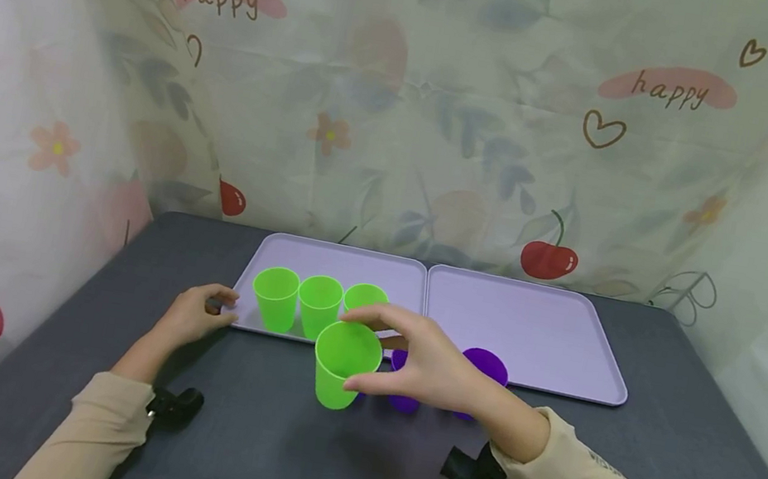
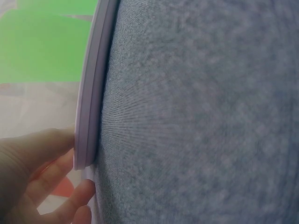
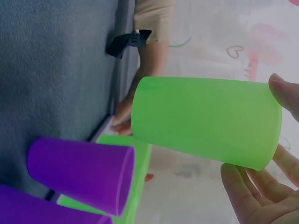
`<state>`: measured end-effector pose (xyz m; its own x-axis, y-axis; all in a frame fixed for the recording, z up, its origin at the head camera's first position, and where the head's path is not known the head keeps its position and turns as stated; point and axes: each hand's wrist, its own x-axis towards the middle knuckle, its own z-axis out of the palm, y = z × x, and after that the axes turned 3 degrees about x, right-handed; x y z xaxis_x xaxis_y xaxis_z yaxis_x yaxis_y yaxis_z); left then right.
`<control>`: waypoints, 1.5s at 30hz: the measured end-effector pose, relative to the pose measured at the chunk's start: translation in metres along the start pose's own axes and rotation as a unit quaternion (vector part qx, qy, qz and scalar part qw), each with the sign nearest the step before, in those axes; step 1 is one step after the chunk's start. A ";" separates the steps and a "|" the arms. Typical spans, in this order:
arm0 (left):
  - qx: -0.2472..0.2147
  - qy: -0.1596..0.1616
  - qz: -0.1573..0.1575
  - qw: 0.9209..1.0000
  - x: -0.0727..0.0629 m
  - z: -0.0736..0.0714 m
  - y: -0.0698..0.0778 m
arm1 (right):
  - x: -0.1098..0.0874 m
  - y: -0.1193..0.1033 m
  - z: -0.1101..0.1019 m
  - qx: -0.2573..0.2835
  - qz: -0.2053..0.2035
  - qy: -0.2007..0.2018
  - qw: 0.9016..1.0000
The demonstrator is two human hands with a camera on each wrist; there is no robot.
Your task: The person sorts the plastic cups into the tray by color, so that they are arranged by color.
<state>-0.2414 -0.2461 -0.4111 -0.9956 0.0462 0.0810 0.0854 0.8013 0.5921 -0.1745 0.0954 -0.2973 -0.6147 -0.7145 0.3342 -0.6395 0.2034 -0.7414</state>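
In the head view, my right hand (image 1: 425, 362) holds a green cup (image 1: 334, 382) by its rim, upright above the table. The right wrist view shows the thumb on one side of that cup (image 3: 205, 121) and fingertips on the other. Three green cups stand in the left lilac tray (image 1: 351, 255), including a left cup (image 1: 276, 302), a middle cup (image 1: 319, 309) and a right cup (image 1: 367, 295) partly hidden by my hand. My left hand (image 1: 194, 316) rests at the tray's front left corner, fingers loosely bent, thumb touching the rim (image 2: 88, 102).
Purple cups, one (image 1: 402, 401) behind my right hand and another (image 1: 487, 365) behind the wrist, stand on the dark table (image 1: 245, 452) before the trays. A second lilac tray (image 1: 528, 329) adjoins on the right. Patterned cloth (image 1: 413, 152) hangs around the table.
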 end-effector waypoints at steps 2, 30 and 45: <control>0.000 0.000 -0.001 1.000 0.000 0.000 0.000 | 0.000 -0.001 -0.005 -0.004 -0.001 0.007 1.000; 0.001 -0.003 -0.002 1.000 0.001 0.000 0.000 | -0.006 0.013 -0.065 -0.074 0.028 0.047 0.996; 0.000 -0.001 -0.006 1.000 0.000 0.000 0.001 | 0.002 0.042 -0.089 -0.067 0.058 0.034 0.995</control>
<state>-0.2413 -0.2456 -0.4108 -0.9967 0.0375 0.0722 0.0731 0.8022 0.5925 -0.2437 0.1626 -0.2762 -0.7151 -0.6347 0.2928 -0.6153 0.3729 -0.6945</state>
